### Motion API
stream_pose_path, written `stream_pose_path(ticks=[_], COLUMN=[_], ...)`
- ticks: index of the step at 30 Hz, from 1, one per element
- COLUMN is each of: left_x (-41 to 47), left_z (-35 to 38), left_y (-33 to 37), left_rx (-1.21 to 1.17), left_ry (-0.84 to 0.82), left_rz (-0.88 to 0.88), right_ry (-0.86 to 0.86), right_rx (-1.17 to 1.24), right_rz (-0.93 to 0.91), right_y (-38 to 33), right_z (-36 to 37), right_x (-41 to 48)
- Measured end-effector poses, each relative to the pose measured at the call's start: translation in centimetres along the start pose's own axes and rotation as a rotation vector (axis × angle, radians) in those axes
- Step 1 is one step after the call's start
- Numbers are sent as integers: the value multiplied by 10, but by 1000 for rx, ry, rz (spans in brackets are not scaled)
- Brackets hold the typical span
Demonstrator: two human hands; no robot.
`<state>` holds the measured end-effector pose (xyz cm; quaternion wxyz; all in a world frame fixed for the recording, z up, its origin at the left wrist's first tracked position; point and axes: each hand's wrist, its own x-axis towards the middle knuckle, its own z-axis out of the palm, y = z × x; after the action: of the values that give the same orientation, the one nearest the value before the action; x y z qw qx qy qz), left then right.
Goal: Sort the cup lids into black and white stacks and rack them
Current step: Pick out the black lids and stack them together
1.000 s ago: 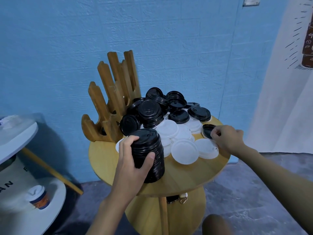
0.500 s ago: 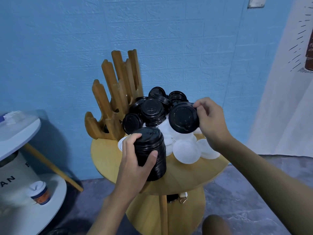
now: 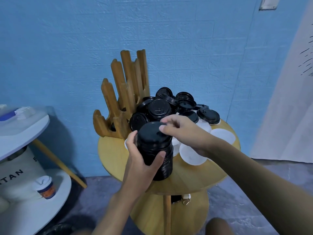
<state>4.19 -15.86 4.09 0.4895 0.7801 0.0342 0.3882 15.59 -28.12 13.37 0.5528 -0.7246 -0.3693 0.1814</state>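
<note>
Left hand (image 3: pixel 140 162) gripping black lid stack (image 3: pixel 156 150), right hand (image 3: pixel 184 133) pinching its top lid (image 3: pixel 150 131)

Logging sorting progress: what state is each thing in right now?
black stack: standing on table, gripped
left hand: grips black stack
right hand: touches stack's top, grip unclear
rack: holds no visible lids
loose black lids: piled unsorted
white lids: loose on table
paper cup: lidded
</note>
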Motion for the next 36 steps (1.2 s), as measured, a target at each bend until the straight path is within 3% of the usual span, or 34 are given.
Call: stream_pose_path(ticks=[3, 8, 14, 18, 25, 36], left_x=[-1, -4, -26, -32, -34, 9], left_z=[1, 2, 2, 2, -9, -111], left_y=[-3, -5, -11, -19, -25, -51], left_rx=[1, -8, 185, 354, 264, 305], left_ry=[0, -16, -73, -91, -17, 23], left_rz=[-33, -97, -173, -142, -188, -203], right_ry=[10, 70, -228, -192, -177, -169], right_rx=[-179, -422, -337, -299, -250, -337], right_rz=[-47, -317, -134, -163, -226, -278], right_y=[2, 4, 21, 29, 20, -11], right_z=[4, 5, -2, 5, 15, 100], right_x=[0, -7, -10, -15, -18, 61])
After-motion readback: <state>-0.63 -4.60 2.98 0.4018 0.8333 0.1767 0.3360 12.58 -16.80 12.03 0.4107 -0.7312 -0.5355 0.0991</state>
